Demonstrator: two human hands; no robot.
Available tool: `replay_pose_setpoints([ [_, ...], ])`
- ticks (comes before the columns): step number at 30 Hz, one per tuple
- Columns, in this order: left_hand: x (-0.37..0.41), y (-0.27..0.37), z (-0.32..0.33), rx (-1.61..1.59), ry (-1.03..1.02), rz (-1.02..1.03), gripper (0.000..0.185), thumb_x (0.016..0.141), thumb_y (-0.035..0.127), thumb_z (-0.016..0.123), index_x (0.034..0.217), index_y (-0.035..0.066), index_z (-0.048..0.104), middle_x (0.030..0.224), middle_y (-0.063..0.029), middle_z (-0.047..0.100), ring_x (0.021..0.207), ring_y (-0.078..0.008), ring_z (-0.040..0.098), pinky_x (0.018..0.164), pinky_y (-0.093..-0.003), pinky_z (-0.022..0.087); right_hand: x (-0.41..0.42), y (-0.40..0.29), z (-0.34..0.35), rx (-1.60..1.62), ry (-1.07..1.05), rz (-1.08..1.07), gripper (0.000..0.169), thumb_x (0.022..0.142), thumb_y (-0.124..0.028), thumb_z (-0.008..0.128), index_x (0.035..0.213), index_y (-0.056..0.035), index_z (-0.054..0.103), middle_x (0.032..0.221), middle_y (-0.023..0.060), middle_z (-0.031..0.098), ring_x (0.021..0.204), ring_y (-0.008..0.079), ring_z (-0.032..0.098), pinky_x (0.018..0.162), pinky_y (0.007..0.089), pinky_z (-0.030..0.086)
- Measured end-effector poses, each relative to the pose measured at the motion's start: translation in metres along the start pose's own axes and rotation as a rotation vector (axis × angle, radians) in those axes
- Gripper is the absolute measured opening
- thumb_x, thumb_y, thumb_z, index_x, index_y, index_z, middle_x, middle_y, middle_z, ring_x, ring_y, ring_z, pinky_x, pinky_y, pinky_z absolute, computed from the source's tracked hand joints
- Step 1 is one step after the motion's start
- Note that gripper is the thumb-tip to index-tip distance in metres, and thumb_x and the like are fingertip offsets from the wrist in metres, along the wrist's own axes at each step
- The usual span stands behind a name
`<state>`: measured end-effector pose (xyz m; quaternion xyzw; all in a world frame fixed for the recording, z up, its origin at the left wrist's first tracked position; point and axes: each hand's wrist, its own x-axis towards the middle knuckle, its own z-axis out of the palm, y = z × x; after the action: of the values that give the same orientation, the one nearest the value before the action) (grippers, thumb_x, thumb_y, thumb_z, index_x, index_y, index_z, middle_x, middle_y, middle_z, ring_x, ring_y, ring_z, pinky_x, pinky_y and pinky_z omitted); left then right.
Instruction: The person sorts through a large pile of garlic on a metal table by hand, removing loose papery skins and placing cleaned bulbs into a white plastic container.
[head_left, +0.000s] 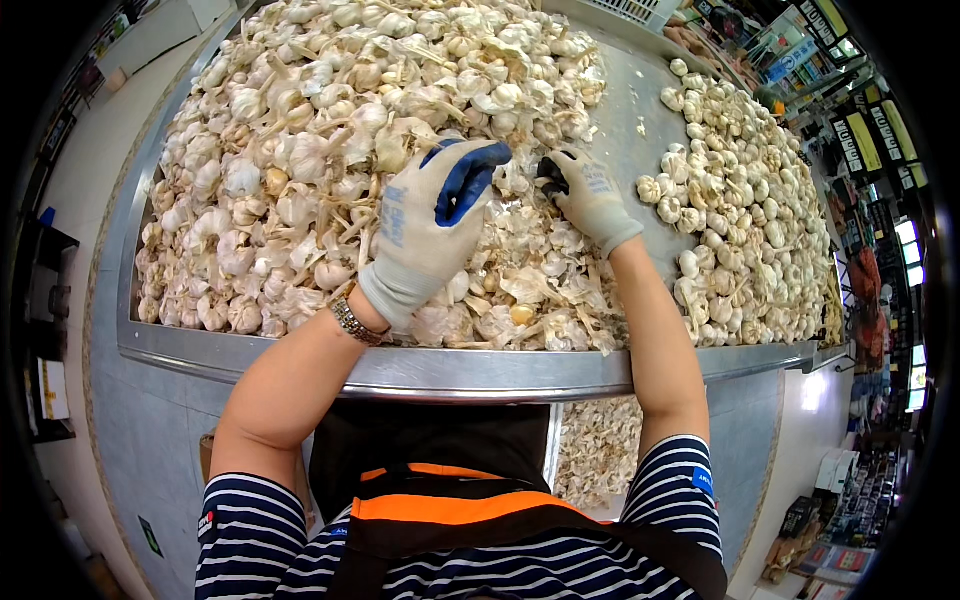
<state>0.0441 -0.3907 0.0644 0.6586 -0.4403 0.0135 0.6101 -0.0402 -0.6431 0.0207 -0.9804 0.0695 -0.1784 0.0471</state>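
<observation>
My left hand (435, 206) wears a pale knit glove with a blue-coated palm and hangs over the garlic pile. Its fingers are curled, and whatever may lie inside them is hidden. My right hand (585, 187), in a similar glove with dark-coated fingertips, reaches down to loose skins by the steel surface; its fingers are bent and their grip is hidden. A big heap of untrimmed garlic bulbs (307, 161) with stalks spreads left and ahead of my left hand. Papery garlic skins (536, 285) lie between my wrists. Cleaner garlic bulbs (731, 195) form a heap on the right.
A raised steel rim (487, 367) edges the display table (626, 90) in front of my body. Below it, right of my apron (427, 435), a container holds garlic scraps (596, 450). A white plastic crate (630, 9) stands at the far edge. Store shelves (862, 142) line the right.
</observation>
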Motion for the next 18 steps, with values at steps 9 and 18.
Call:
replay_pose_setpoints([
  [9, 0.002, 0.001, 0.005, -0.015, -0.069, 0.006, 0.043, 0.089, -0.001, 0.067, 0.132, 0.002, 0.06, 0.11, -0.0103, 0.07, 0.098, -0.013, 0.066, 0.087, -0.0274, 0.053, -0.001, -0.017, -0.03, 0.981, 0.062, 0.238, 0.039, 0.084, 0.005, 0.057, 0.123, 0.0032, 0.058, 0.11, 0.0107, 0.067, 0.1, 0.0203, 0.065, 0.09, 0.0321, 0.05],
  [18, 0.002, -0.002, 0.003, 0.237, -0.155, 0.161, 0.055, 0.075, -0.004, 0.07, 0.128, 0.006, 0.061, 0.111, -0.0199, 0.068, 0.096, -0.0379, 0.067, 0.084, -0.0392, 0.054, -0.007, -0.058, -0.048, 1.317, -0.158, 0.267, 0.027, 0.093, -0.01, 0.058, 0.116, 0.0025, 0.066, 0.09, 0.0032, 0.069, 0.079, 0.011, 0.061, 0.076, 0.0256, 0.051],
])
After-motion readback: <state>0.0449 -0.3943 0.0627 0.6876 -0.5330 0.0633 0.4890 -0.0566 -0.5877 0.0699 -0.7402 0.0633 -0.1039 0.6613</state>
